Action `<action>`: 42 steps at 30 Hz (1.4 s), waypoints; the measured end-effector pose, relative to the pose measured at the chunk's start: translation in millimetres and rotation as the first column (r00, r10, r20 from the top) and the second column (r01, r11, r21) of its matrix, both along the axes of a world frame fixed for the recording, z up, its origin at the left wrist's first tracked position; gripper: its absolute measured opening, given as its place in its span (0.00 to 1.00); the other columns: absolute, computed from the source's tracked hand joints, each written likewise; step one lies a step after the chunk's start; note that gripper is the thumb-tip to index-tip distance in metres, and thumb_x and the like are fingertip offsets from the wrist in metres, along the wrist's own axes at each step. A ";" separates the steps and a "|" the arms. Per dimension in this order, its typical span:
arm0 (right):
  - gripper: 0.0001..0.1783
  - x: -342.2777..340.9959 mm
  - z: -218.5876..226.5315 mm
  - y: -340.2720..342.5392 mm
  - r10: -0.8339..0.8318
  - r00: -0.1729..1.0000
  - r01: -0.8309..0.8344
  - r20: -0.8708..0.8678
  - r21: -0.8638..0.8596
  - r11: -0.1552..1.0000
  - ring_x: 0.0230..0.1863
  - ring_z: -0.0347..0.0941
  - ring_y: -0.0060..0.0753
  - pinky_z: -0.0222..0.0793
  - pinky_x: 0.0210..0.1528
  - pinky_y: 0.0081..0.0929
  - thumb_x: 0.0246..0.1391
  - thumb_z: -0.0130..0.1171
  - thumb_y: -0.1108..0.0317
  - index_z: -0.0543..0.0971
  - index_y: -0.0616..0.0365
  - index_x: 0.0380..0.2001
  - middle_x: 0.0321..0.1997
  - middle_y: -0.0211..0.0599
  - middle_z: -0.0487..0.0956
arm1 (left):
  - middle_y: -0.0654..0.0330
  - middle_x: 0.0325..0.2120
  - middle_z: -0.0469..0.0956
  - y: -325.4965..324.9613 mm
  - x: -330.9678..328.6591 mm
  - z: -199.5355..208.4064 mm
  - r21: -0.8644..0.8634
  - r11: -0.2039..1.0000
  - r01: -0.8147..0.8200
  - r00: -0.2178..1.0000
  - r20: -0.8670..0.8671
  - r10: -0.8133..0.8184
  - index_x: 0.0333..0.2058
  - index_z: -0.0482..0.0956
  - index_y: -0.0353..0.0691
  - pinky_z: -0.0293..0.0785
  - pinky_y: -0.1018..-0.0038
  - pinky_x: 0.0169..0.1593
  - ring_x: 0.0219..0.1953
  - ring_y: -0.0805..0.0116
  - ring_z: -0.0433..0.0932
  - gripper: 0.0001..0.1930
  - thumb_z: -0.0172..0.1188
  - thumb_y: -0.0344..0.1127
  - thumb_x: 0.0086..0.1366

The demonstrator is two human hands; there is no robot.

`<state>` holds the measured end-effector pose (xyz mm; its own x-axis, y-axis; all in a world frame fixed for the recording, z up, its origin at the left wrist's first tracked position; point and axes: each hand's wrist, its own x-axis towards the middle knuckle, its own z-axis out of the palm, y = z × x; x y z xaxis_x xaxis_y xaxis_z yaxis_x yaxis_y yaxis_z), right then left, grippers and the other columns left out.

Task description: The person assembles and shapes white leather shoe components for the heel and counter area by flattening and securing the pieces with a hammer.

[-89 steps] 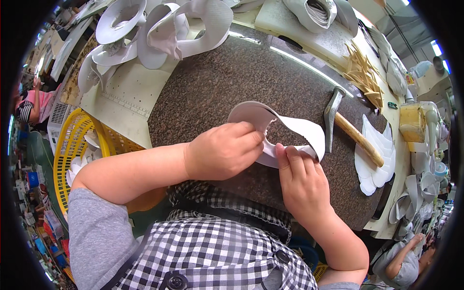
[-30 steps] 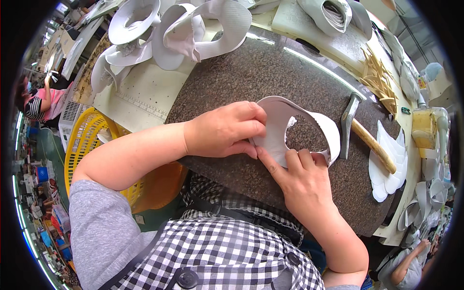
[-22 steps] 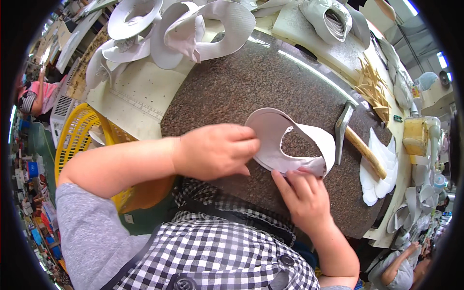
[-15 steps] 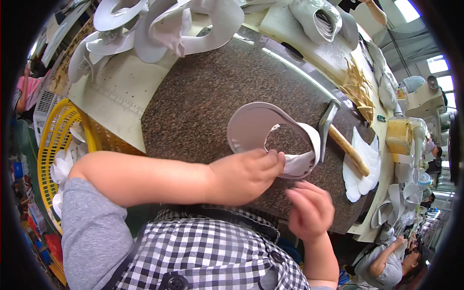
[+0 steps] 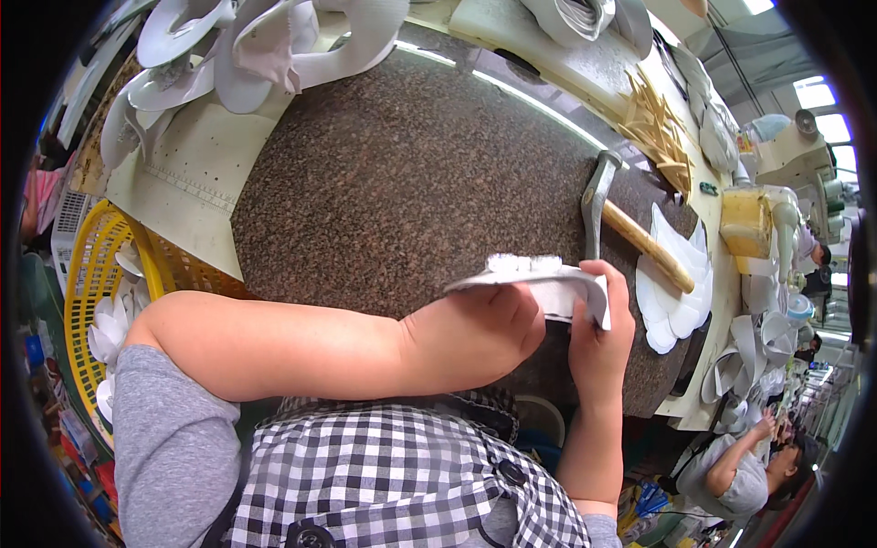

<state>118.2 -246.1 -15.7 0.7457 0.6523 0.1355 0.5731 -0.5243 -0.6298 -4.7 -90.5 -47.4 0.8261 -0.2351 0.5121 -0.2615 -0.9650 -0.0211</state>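
A light grey and white shoe upper [image 5: 565, 297] is gripped between my two hands, tilted nearly edge-on above the near side of the speckled stone slab [image 5: 365, 173]. My left hand [image 5: 489, 333] curls its fingers around the left part of the piece. On the other end, my right hand [image 5: 603, 338] pinches the edge between thumb and fingers. Much of the inner side is hidden by the tilt and my fingers. Just beyond my right hand lies a hammer [image 5: 647, 245] with a steel head and wooden handle, partly over a stack of white scalloped pieces [image 5: 685, 306].
More shoe uppers [image 5: 247, 55] are heaped at the far left on a pale board [image 5: 196, 173]. A yellow plastic basket [image 5: 84, 320] with white pieces stands at my left. Tan strips [image 5: 660, 137] lie at the far right. At the right, a person [image 5: 740, 475] sits working.
The shoe upper has been lifted off the slab and turned from lying flat to nearly edge-on. My right hand has moved up and taken hold of it. The view has shifted slightly.
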 end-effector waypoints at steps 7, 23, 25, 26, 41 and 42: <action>0.17 9.6 -11.8 1.1 0.033 0.999 -0.035 0.027 0.068 0.997 0.38 0.80 0.57 0.74 0.38 0.42 0.56 0.56 0.77 0.73 0.55 0.49 0.36 0.50 0.81 | 0.59 0.28 0.70 -11.0 15.2 5.9 -0.188 0.982 -0.013 0.997 -0.078 -0.002 0.30 0.80 0.35 0.74 0.66 0.37 0.36 0.61 0.72 0.11 0.58 0.36 0.53; 0.20 7.3 -6.1 -3.4 0.005 0.999 -0.006 -0.042 -0.022 1.000 0.41 0.80 0.55 0.74 0.43 0.38 0.53 0.53 0.81 0.72 0.58 0.50 0.39 0.49 0.80 | 0.49 0.42 0.75 3.9 23.4 17.1 -0.431 0.902 0.040 0.906 -0.364 -0.215 0.42 0.76 0.30 0.72 0.56 0.51 0.49 0.49 0.76 0.17 0.60 0.37 0.59; 0.20 7.1 -7.7 -2.3 0.007 0.999 -0.008 -0.048 -0.034 0.999 0.41 0.80 0.54 0.74 0.42 0.38 0.53 0.54 0.81 0.72 0.58 0.50 0.39 0.49 0.81 | 0.47 0.47 0.75 4.4 23.9 11.8 -0.443 0.897 0.009 0.936 -0.313 -0.164 0.46 0.76 0.29 0.71 0.56 0.56 0.54 0.48 0.74 0.23 0.63 0.42 0.58; 0.19 7.7 -9.2 -3.2 0.030 1.000 -0.030 0.006 -0.034 0.999 0.38 0.80 0.55 0.74 0.39 0.42 0.54 0.55 0.78 0.71 0.56 0.51 0.37 0.47 0.81 | 0.45 0.54 0.72 4.0 30.2 7.2 -0.397 0.917 0.035 0.960 -0.241 -0.141 0.52 0.73 0.30 0.68 0.56 0.61 0.59 0.48 0.72 0.31 0.65 0.47 0.56; 0.19 8.8 -13.5 -5.8 0.017 0.997 -0.017 0.070 -0.007 1.000 0.39 0.80 0.56 0.74 0.39 0.44 0.57 0.56 0.73 0.70 0.55 0.52 0.36 0.49 0.81 | 0.41 0.56 0.73 6.5 8.9 -0.9 -0.500 0.813 0.298 0.897 -0.146 -0.418 0.51 0.74 0.24 0.65 0.60 0.66 0.60 0.52 0.73 0.28 0.63 0.38 0.54; 0.19 10.3 -18.4 -8.9 -0.009 0.999 0.010 -0.049 0.027 1.000 0.38 0.81 0.53 0.74 0.38 0.41 0.59 0.57 0.71 0.70 0.55 0.53 0.36 0.47 0.82 | 0.41 0.56 0.73 1.0 11.1 0.2 -0.496 0.814 0.302 0.900 -0.134 -0.415 0.51 0.74 0.24 0.65 0.60 0.66 0.60 0.52 0.73 0.28 0.63 0.38 0.54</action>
<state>128.5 -255.0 -34.2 0.7581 0.6417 0.1161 0.5360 -0.5118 -0.6714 6.4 -89.5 -47.2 0.8338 -0.3266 0.4452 -0.5332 -0.6854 0.4958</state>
